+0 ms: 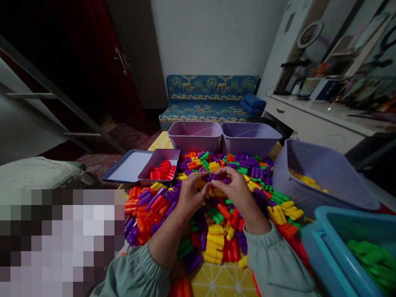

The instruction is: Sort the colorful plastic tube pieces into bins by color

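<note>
Both my hands meet over a big heap of plastic bullet-shaped blocks (213, 214) in purple, orange, red, yellow and green. My left hand (192, 193) and my right hand (236, 189) are each pinched on one end of a short purple block piece (213, 177), held just above the heap. The fingers of both hands are curled round it. Grey-green sleeves cover both forearms.
A small purple tray (145, 175) with red blocks and an empty flat tray (128, 166) lie at the left. Two purple bins (194, 134) (250, 136) stand behind the heap, a tilted purple bin (324, 181) with yellow blocks and a blue bin (340, 243) with green ones at the right.
</note>
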The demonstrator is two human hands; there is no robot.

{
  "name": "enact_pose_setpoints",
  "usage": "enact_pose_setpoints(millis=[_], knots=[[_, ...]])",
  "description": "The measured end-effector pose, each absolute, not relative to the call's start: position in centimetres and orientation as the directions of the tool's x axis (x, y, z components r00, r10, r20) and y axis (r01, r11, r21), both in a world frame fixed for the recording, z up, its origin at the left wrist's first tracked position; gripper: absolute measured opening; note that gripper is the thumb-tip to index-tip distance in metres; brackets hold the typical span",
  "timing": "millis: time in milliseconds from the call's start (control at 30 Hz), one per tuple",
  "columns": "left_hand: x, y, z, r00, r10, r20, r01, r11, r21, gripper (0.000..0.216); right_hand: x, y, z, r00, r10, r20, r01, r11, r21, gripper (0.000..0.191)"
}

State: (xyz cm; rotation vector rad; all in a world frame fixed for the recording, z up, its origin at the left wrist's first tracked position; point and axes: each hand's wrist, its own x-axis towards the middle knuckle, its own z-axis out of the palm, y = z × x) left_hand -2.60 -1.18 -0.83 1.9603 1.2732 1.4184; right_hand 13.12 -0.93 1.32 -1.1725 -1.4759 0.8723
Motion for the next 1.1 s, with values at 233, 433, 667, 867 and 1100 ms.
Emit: enact_pose_setpoints(millis=[233,433,667,867,1100], knots=[[-2.5,-1.4,-0.4,0.035,0.861,0.507,0.380,-0.481,0.790,0.027,13.1,-1.2,1.7,-0.067,0.966,0.251,0.261,0.260,-0.930,0.020],[-2.5,-1.7,0.2,0.106,0.860,0.499,0.318,-0.505,0.802,0.029,12.7,-1.7,2.2,-0.102,0.973,0.209,0.244,0.228,-0.943,0.032],[-2.4,-1.7,-0.3,0.094,0.879,0.468,0.264,-0.475,0.839,0.030,12.5,-2.0,2.3,-0.143,0.969,0.203,0.228,0.232,-0.946,0.039],[-2.7,-1.6,-0.1,0.019,0.915,0.402,0.196,-0.398,0.896,0.031,12.0,-2.2,2.6,-0.193,0.965,0.179,0.155,0.210,-0.965,0.050],[-2.9,-1.7,0.2,0.020,0.922,0.388,0.179,-0.385,0.906,0.041,12.1,-1.9,1.9,-0.170,0.973,0.158,0.256,0.198,-0.946,0.035]])
